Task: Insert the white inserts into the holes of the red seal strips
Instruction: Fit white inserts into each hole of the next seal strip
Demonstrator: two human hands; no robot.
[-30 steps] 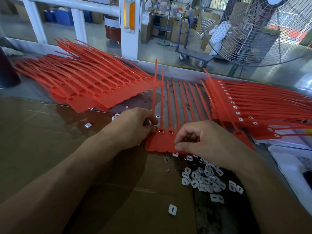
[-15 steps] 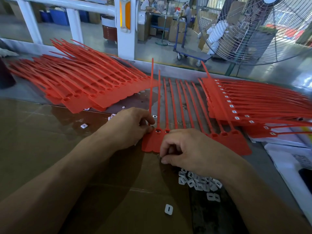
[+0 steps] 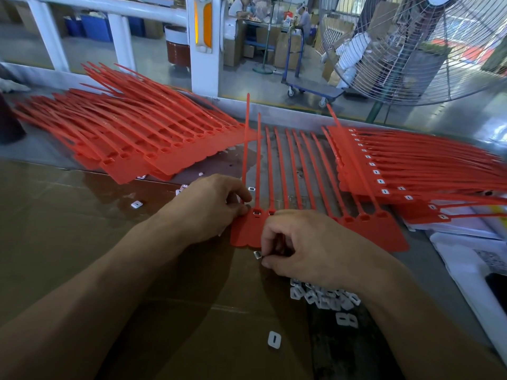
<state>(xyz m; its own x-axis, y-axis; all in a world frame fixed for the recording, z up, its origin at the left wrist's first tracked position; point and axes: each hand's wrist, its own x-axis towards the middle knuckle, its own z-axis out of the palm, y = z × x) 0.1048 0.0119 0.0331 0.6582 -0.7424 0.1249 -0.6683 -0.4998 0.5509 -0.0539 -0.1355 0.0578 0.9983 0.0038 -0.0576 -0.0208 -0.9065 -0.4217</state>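
I judge the step in hand to be picking up the next insert. My right hand hovers low over the brown tabletop, its fingers curled and pinching one small white insert that pokes out at the fingertips, just short of the near edge of the red seal strip sheet. The loose heap of white inserts lies just behind that hand, toward my wrist, and one stray insert sits further back.

My left hand rests at the sheet's left end, fingers curled with thumb and forefinger pinching the sheet's corner to hold it down. Just beyond those fingertips the second hole appears to hold an insert already, though it is small; the holes further right look unfilled or are hidden by my right hand.

Next I would carry the pinched insert forward to the nearest unfilled hole, square it to the opening, and press it in while the left hand keeps the sheet flat. An unfilled pile of strips lies beyond the left fingers, a finished stack beyond the right.
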